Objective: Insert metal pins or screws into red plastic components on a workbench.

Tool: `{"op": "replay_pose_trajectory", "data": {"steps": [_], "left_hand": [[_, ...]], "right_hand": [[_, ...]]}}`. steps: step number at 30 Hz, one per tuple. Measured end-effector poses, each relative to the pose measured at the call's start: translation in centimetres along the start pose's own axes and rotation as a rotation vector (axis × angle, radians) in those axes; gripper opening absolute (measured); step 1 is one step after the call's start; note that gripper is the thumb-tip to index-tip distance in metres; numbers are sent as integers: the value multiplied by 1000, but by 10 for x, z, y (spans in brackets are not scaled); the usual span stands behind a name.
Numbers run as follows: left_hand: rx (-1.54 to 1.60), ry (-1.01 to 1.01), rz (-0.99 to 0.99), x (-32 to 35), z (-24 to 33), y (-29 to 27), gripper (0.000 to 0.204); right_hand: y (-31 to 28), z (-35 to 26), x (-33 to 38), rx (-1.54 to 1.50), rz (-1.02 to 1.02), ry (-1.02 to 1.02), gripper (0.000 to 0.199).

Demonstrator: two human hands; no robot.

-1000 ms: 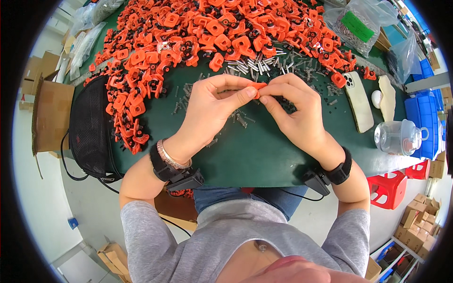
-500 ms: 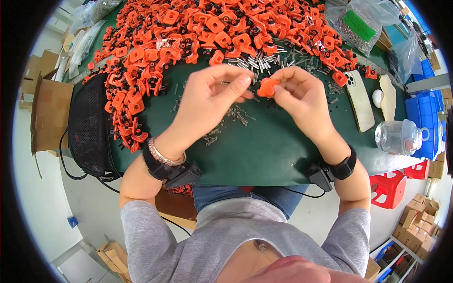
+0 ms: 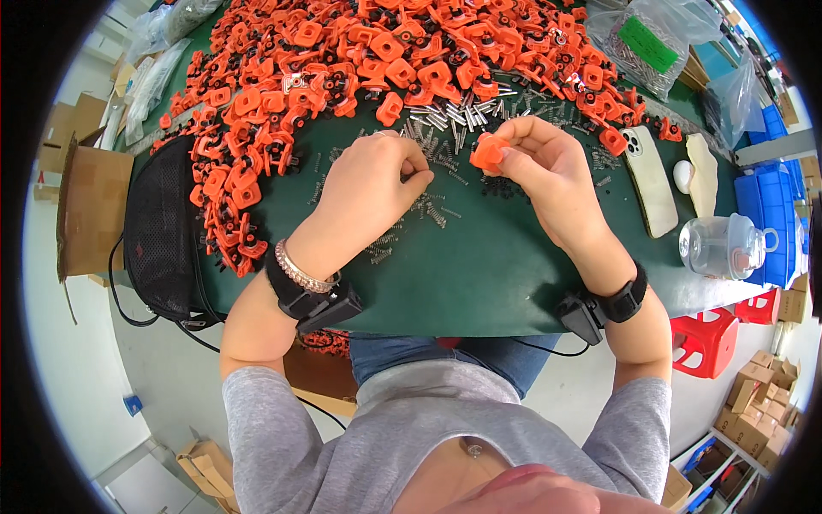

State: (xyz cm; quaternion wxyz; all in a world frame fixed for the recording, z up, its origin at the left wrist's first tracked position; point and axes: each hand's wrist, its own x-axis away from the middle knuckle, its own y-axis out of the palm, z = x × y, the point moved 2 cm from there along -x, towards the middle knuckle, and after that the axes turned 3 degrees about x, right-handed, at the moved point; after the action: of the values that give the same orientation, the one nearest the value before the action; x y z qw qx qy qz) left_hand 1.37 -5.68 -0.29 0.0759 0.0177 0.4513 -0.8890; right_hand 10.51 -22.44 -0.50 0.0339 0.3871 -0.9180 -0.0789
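In my right hand (image 3: 548, 167), thumb and fingers pinch a small orange plastic part (image 3: 488, 152), held above the green table. My left hand (image 3: 374, 182) is lower and to the left, over loose metal coil springs (image 3: 435, 208). Its fingers are curled in with the thumb close to them, and whatever is between the tips is hidden. Short silver metal pins (image 3: 458, 115) lie just beyond my hands. Small black pieces (image 3: 505, 187) are scattered under the orange part. A large heap of orange parts with black fittings (image 3: 342, 51) covers the far side and runs down the left.
A black mesh bag (image 3: 161, 236) sits at the left edge. To the right are a phone (image 3: 651, 182), a clear plastic jar (image 3: 717, 248) and blue bins (image 3: 775, 218). At the back right stands a clear bag of metal pieces (image 3: 646, 51). A red stool (image 3: 706, 341) is below.
My left hand has drawn away from the orange part, down and left to the springs, its fingers curling downward. My right hand keeps the part and has turned it slightly.
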Motion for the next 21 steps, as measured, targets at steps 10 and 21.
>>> {"op": "replay_pose_trajectory", "data": {"steps": [10, 21], "left_hand": [[153, 30, 103, 0, 12, -6, 13], [1340, -234, -357, 6, 13, 0, 19]], "right_hand": [[3, -1, 2, -335, -248, 90, 14], [9, -4, 6, -453, -387, 75, 16]]}}
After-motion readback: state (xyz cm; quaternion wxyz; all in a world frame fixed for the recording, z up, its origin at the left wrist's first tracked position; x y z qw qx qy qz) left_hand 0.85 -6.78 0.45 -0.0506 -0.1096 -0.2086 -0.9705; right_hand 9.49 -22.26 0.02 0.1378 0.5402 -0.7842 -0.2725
